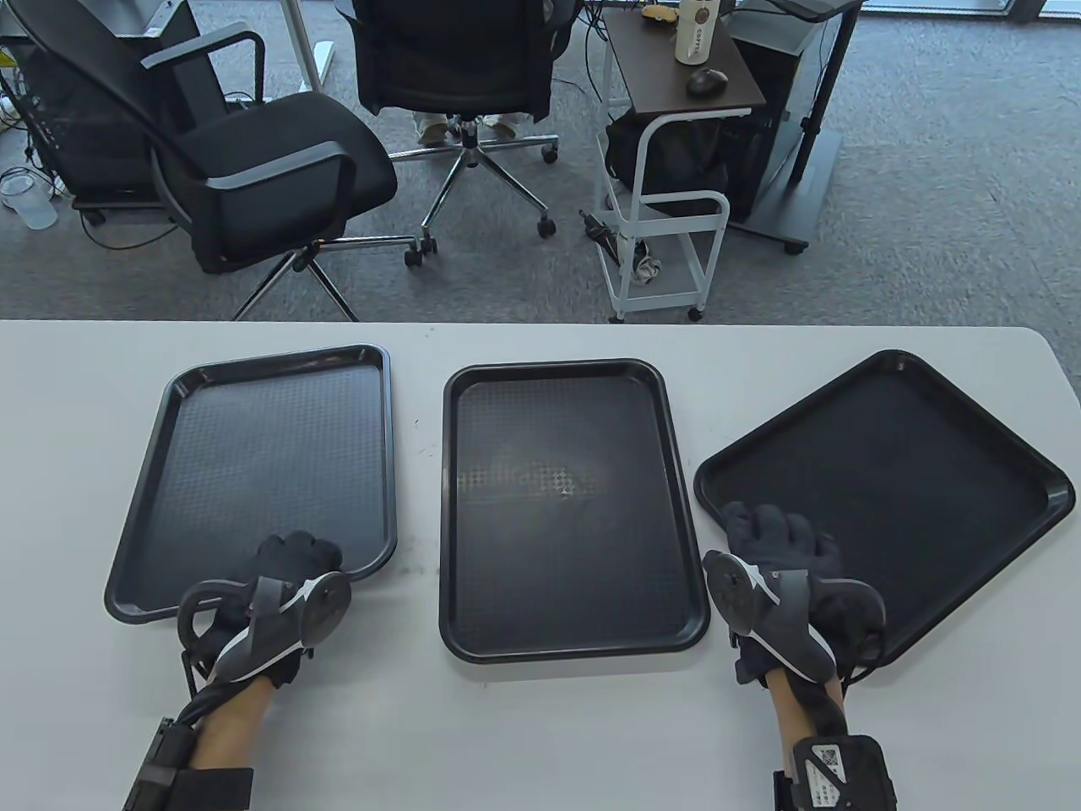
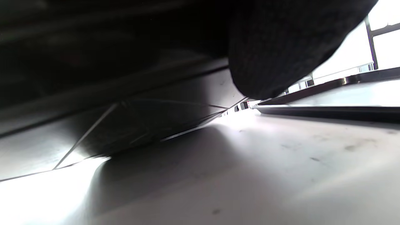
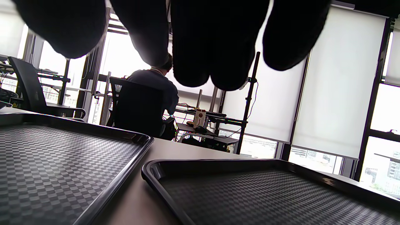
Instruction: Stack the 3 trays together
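Observation:
Three black trays lie side by side on the white table [image 1: 507, 726]: a left tray [image 1: 262, 473], a middle tray [image 1: 566, 507] and a right tray [image 1: 895, 490] that is turned at an angle. My left hand [image 1: 300, 553] grips the left tray's near right corner, fingers over the rim. In the left wrist view a gloved finger [image 2: 281, 47] sits by that tray's dark underside [image 2: 125, 103], which looks slightly raised. My right hand [image 1: 764, 528] hovers open over the right tray's near left corner. In the right wrist view its fingers [image 3: 193, 62] hang above the right tray [image 3: 265, 193] without touching it.
The middle tray shows in the left wrist view [image 2: 328, 106] and the right wrist view [image 3: 62, 156]. Narrow strips of bare table separate the trays. Beyond the table's far edge stand office chairs [image 1: 279, 160] and a small white cart [image 1: 667, 169].

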`<state>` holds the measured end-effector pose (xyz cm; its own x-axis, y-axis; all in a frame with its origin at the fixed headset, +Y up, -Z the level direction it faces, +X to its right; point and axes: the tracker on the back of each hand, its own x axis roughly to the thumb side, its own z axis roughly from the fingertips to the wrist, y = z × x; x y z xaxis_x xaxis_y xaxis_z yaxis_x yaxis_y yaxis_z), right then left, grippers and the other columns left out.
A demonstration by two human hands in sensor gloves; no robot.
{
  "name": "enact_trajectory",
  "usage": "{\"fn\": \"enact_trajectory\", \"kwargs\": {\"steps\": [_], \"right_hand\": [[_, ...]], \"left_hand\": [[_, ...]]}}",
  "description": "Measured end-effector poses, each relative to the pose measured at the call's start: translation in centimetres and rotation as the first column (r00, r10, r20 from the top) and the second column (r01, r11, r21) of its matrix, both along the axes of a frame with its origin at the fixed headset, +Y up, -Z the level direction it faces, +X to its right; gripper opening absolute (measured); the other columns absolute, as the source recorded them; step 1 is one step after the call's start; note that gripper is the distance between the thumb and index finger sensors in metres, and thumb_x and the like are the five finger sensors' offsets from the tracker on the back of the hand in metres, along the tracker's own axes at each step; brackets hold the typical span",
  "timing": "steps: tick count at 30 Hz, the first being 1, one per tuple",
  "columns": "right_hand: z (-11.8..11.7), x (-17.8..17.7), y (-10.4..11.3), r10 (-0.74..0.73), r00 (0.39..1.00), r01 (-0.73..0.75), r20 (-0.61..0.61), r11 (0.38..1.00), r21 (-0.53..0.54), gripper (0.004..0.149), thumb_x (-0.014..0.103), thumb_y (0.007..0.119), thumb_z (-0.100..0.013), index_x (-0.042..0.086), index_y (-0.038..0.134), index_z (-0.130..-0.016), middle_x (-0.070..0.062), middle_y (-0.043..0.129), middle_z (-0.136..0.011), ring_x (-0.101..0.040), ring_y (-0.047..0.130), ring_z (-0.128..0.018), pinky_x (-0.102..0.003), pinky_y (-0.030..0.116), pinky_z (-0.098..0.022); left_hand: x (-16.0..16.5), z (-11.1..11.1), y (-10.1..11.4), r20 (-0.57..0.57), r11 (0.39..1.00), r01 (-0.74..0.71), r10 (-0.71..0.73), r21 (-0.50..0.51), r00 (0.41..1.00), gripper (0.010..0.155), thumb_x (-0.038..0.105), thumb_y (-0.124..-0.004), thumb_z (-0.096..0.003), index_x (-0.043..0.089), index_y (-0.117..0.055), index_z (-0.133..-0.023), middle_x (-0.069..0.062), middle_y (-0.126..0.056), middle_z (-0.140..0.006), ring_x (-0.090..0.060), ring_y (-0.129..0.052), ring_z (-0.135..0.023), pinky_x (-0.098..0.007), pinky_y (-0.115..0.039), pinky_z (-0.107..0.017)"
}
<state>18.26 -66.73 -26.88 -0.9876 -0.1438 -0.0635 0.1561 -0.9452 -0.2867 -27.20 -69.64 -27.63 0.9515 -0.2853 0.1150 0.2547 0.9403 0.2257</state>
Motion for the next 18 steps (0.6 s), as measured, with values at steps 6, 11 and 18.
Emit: {"fn": "enact_trajectory", "kwargs": {"steps": [6, 11, 18], "right_hand": [[-0.1, -0.1, 0.1, -0.001, 1.000, 0.001, -0.007, 1.000, 0.008, 0.061, 0.060, 0.075, -0.040, 0.035, 0.069, -0.095, -0.004, 0.087, -0.099, -0.032, 0.091, -0.086, -0.057, 0.075, -0.060], [0.0, -0.1, 0.1, 0.004, 1.000, -0.004, -0.008, 1.000, 0.005, 0.061, 0.060, 0.075, -0.040, 0.035, 0.069, -0.096, -0.004, 0.087, -0.099, -0.032, 0.091, -0.086, -0.056, 0.076, -0.060], [0.0, -0.1, 0.2, 0.001, 1.000, 0.000, -0.006, 1.000, 0.025, 0.061, 0.060, 0.075, -0.040, 0.035, 0.069, -0.096, -0.004, 0.087, -0.099, -0.032, 0.091, -0.086, -0.056, 0.076, -0.060]], "left_hand": [[1.0, 0.6, 1.2, 0.018, 0.992, 0.012, -0.014, 0.125, 1.000, 0.038, 0.029, -0.099, -0.0378, 0.040, -0.077, -0.067, 0.011, -0.091, -0.062, -0.015, -0.094, -0.044, -0.039, -0.089, -0.041], [1.2, 1.0, 2.1, 0.025, 0.982, -0.039, 0.035, 0.187, 0.999, 0.039, 0.026, -0.097, -0.0380, 0.039, -0.076, -0.067, 0.010, -0.089, -0.062, -0.016, -0.091, -0.043, -0.040, -0.088, -0.041], [2.0, 2.2, 3.2, 0.065, 0.963, -0.047, 0.030, 0.265, 0.997, 0.039, 0.025, -0.097, -0.0373, 0.039, -0.077, -0.067, 0.010, -0.089, -0.061, -0.017, -0.091, -0.043, -0.040, -0.087, -0.041]]}}
